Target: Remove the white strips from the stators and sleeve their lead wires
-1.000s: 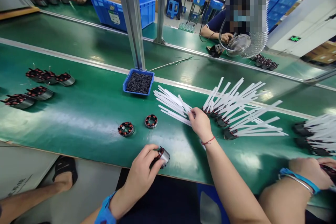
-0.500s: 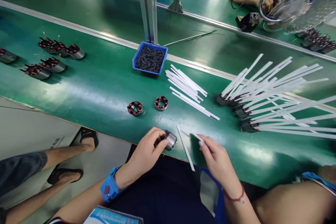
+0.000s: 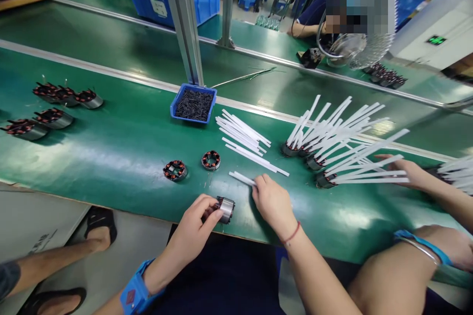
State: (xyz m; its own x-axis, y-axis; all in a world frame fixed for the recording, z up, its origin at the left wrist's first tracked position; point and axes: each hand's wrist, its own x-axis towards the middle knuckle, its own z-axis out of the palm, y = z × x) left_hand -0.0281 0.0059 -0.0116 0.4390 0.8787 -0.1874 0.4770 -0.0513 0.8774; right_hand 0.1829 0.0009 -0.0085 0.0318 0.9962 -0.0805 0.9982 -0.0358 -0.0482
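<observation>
Near the lower centre of the frame, the left hand (image 3: pixel 195 224) grips one metal stator (image 3: pixel 226 210) between thumb and fingers. Just right of it, the right hand (image 3: pixel 273 202) pinches two white strips (image 3: pixel 243 178). Two ring-shaped stators (image 3: pixel 182 172) lie nearer the middle, below one blue tray (image 3: pixel 189 119); five dark-topped stators (image 3: pixel 55 118) stand grouped at the left.
</observation>
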